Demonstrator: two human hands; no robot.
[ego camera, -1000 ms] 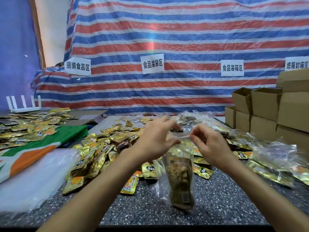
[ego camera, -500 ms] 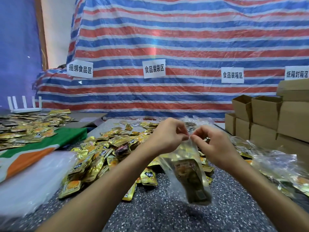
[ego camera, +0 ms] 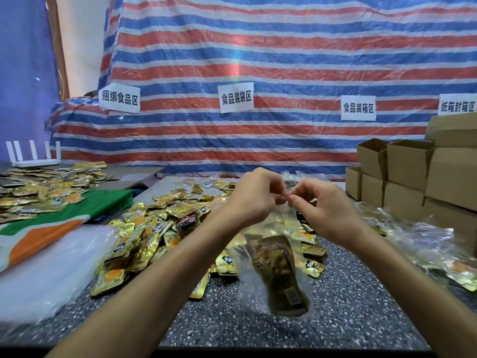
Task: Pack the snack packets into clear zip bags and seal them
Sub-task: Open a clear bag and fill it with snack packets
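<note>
A clear zip bag [ego camera: 280,223] hangs in front of me above the speckled table [ego camera: 348,306], with brown-gold snack packets [ego camera: 278,270] inside it. My left hand [ego camera: 254,196] and my right hand [ego camera: 320,205] both pinch the bag's top edge, fingertips almost touching at its middle. A heap of loose gold snack packets [ego camera: 154,228] lies on the table behind and to the left of the bag.
A stack of empty clear bags [ego camera: 46,264] lies at the left front. Filled clear bags [ego camera: 426,244] pile up at the right, before stacked cardboard boxes [ego camera: 413,177]. More packets [ego camera: 38,187] cover a side table at the far left. A striped tarp with paper signs hangs behind.
My two hands have come together along the bag's top edge, from apart to nearly touching. The bag has lifted and swung slightly, with the packets still inside.
</note>
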